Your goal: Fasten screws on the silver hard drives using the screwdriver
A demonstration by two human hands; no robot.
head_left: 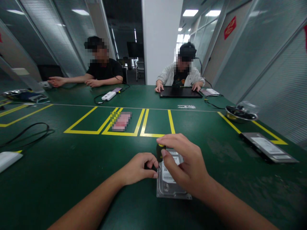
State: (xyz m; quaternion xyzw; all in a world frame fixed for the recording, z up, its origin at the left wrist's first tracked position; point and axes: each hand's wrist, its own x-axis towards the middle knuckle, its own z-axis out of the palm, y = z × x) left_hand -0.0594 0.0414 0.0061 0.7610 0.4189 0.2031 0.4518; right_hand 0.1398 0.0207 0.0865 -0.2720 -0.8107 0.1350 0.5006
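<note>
A hard drive (163, 188) with a white label lies flat on the green table, right in front of me. My right hand (183, 161) reaches over it and grips a short black and yellow screwdriver (159, 153) by the handle, between thumb and fingers. The handle stands about upright at the drive's left edge, and its tip is hidden. At that same edge is my left hand (141, 167), fingers curled and thumb tip close to the drive. Whatever lies between those fingertips is too small to make out.
Another drive (268, 147) lies at the right, near a metal bowl (241, 115) of dark parts. Yellow tape (120, 134) marks boxes on the table; a phone (122, 121) lies in one. Two people sit opposite, one with hands on a black panel (181, 92). A white device (9, 159) and cable are left.
</note>
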